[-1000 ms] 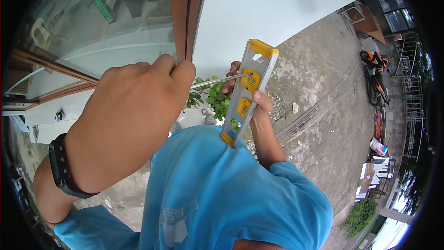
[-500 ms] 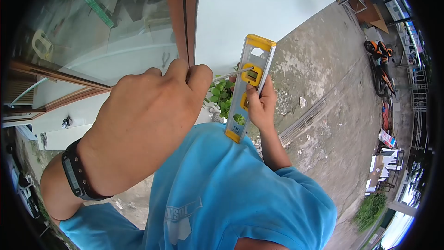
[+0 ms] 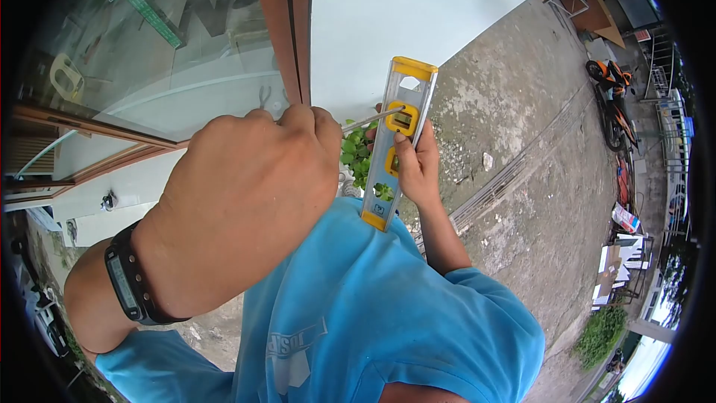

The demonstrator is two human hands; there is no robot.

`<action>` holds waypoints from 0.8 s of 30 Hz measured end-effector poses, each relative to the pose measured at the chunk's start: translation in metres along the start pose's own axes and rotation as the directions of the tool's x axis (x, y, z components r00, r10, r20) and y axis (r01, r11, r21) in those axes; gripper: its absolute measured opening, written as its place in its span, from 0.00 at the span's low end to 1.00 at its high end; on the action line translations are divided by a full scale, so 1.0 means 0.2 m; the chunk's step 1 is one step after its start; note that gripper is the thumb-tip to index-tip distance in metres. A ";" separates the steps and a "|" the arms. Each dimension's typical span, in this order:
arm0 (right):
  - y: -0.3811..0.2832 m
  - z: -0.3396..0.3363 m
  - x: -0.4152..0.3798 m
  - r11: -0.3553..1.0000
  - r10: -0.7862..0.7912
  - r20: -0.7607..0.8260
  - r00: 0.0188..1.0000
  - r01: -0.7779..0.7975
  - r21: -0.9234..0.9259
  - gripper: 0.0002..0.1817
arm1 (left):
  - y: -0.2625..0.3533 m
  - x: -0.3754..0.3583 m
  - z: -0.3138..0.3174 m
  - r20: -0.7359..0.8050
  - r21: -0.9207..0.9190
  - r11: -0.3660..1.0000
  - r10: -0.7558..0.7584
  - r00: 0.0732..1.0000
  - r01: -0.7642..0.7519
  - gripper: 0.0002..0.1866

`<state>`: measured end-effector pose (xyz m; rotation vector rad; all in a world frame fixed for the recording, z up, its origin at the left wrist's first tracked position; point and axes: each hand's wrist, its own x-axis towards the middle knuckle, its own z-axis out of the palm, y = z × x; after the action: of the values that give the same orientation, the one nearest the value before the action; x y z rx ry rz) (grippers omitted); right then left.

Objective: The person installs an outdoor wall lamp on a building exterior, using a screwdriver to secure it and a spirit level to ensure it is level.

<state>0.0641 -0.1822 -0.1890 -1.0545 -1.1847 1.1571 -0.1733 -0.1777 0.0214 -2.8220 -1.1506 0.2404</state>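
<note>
My left hand (image 3: 246, 205), with a black watch (image 3: 128, 275) on its wrist, is closed around a thin metal rod (image 3: 365, 119), its handle hidden inside the fist. The rod's tip lies over the upper yellow-framed vial (image 3: 401, 118) of a spirit level (image 3: 382, 179). My right hand (image 3: 420, 168) grips this silver and yellow level from its right side, thumb on the front face and fingers behind. The level stands tilted in front of my blue shirt (image 3: 388, 291).
A brown-framed window (image 3: 287, 30) and a white wall panel (image 3: 403, 7) rise ahead. A green plant (image 3: 358, 157) sits behind the level. Rough concrete ground (image 3: 514, 127) lies to the right, with an orange and black motorcycle (image 3: 615, 104) and stacked boards (image 3: 615, 272) farther off.
The view has shifted slightly, so the window frame and level appear a little farther left. My left fist has tilted slightly. The rod's tip remains over the upper vial frame.
</note>
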 end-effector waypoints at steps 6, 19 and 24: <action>0.01 0.01 -0.01 0.998 -0.032 -0.070 0.997 0.028 -0.060 0.15 | 0.01 -0.03 0.01 -0.072 -0.021 1.000 -0.025 0.997 0.024 0.10; 0.10 -0.05 -0.02 0.997 -0.033 -0.119 0.992 0.024 -0.078 0.12 | 0.02 -0.04 0.14 -0.152 -0.026 0.999 0.033 0.988 -0.037 0.13; 0.08 -0.05 -0.02 0.998 0.000 -0.120 0.993 -0.008 -0.064 0.13 | 0.05 -0.04 0.17 -0.276 0.033 0.999 0.048 0.960 -0.040 0.14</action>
<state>0.0723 -0.1848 -0.2067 -1.1593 -1.1313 1.0496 -0.1777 -0.1888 -0.0120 -2.7456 -1.0156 -0.1329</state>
